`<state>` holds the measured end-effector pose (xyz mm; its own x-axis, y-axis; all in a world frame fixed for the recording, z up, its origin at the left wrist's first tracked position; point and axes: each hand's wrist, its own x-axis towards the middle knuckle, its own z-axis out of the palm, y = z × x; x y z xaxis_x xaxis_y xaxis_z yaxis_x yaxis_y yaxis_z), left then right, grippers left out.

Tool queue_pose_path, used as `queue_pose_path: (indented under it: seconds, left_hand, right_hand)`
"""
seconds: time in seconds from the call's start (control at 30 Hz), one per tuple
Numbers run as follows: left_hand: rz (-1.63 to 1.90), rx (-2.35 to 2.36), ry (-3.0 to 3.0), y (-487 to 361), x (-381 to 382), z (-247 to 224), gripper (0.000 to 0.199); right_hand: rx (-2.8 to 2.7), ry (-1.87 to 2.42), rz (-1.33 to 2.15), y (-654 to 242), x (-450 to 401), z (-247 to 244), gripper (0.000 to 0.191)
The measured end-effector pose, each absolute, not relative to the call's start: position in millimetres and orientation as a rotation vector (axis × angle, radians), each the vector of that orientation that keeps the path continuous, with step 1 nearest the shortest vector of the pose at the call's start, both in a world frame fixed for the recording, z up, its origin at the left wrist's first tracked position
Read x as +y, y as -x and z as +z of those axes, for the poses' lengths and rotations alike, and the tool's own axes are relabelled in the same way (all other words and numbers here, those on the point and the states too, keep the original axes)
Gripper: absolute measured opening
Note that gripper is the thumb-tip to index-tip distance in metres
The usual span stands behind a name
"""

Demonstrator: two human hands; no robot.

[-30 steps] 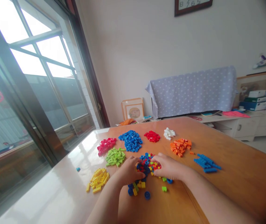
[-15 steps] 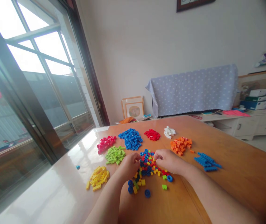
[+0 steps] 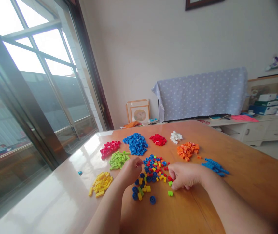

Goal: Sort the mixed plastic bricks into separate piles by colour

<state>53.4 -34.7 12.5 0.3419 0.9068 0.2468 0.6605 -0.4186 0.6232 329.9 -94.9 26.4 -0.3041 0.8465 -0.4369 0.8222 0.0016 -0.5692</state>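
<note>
A mixed pile of small building bricks [image 3: 155,169], in blue, red, yellow, orange and green, lies on the wooden table [image 3: 178,214] between my hands. My left hand [image 3: 132,168] is at the pile's left edge with its fingers curled together; what they hold, if anything, is hidden. On the right edge, my right hand [image 3: 185,175] reaches down to the tabletop with bent, closed fingertips beside a lime green brick [image 3: 170,193]. Its fingers cover the spot where a blue round piece lay, and I cannot make out what is in them. Another blue round piece [image 3: 152,200] lies nearer to me.
Sorted heaps ring the pile: yellow [image 3: 101,183], lime green [image 3: 118,160], pink-red [image 3: 110,149], blue [image 3: 136,143], red [image 3: 158,139], white [image 3: 176,137], orange [image 3: 187,151] and long blue bricks [image 3: 214,166]. One small blue piece [image 3: 80,173] sits alone at the left.
My right hand has moved right and toward me, from the middle of the pile to its right edge. My left hand has shifted slightly left. The view has turned a little.
</note>
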Motion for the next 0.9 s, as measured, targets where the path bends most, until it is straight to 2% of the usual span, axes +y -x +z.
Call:
queue_pose_path:
  seconds: [0.17,0.4,0.67,0.9]
  left_hand:
    - [0.75,1.389,-2.203,-55.3,-35.7,12.6,0.022]
    - [0.618,1.435,-2.206,-53.8,-37.9,19.2,0.027]
    - [0.378,1.43,-2.185,-40.7,-49.3,37.1,0.021]
    - [0.151,1.383,-2.209,-38.4,-65.3,50.1,0.032]
  right_hand:
    - [-2.205,1.712,0.855,-316.2,-91.4,24.3,0.021]
    - [-2.125,1.621,0.617,-297.3,-88.8,27.1,0.015]
    - [-2.302,1.463,0.55,-254.1,-109.4,31.9,0.02]
    - [-2.421,1.5,0.5,-246.0,-108.7,21.1,0.022]
